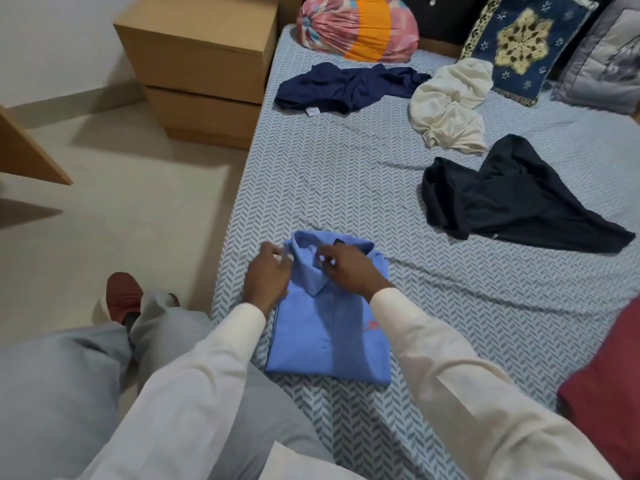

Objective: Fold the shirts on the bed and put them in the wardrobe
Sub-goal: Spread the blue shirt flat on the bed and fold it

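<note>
One folded blue collared shirt (329,337) is pinched at the collar by left hand (266,277) and right hand (348,270) fingers (326,262). Three crumpled shirts (512,199) are strewn beyond.

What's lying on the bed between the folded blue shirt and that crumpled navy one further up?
Nothing but sheet, bare and slightly wrinkled, lies between the blue shirt and the navy shirt; the head camera shows that whole stretch.
</note>
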